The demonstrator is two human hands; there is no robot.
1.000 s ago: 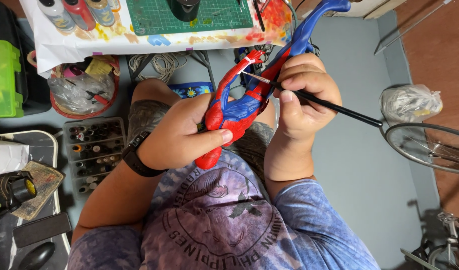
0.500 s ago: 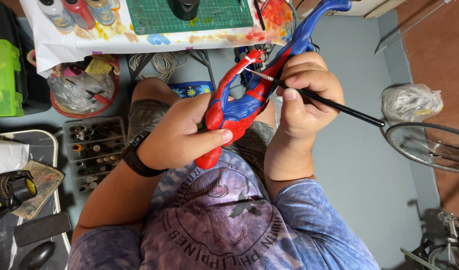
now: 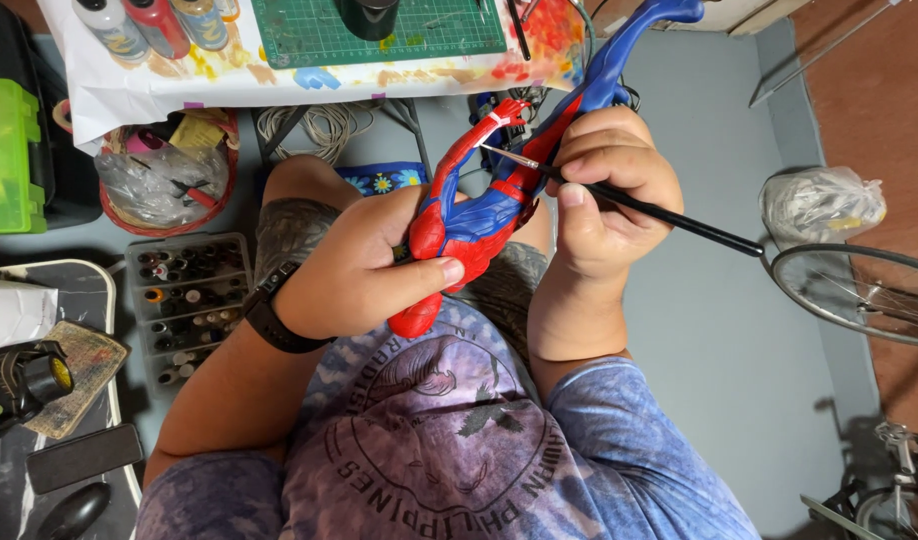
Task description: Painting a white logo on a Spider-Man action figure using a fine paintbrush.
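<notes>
While the left hand (image 3: 364, 270) curls around the lower body of a red and blue figurine (image 3: 484, 200), its thumb lies flat across the red front of the toy and its fingers wrap behind, so the grip is fully closed on it. That forearm comes up from the lower left, bent at the wrist, and wears a black wristband (image 3: 269, 320) just below the hand. The figurine is held above the person's lap, tilted so that its blue limb reaches up and away toward the paint-stained table edge (image 3: 179, 85). Just to the right of the figurine, the right hand (image 3: 604, 190) is bunched into a narrow pinch on a thin black paintbrush (image 3: 659, 210), thumb and fingertips pressed to the handle. The brush's pale tip touches the red upper part of the figurine, while its handle slants down and away from the toy toward a bicycle wheel (image 3: 859, 290). Left of the figurine, well apart on the floor, sits a tray of small paint pots (image 3: 184, 300).
</notes>
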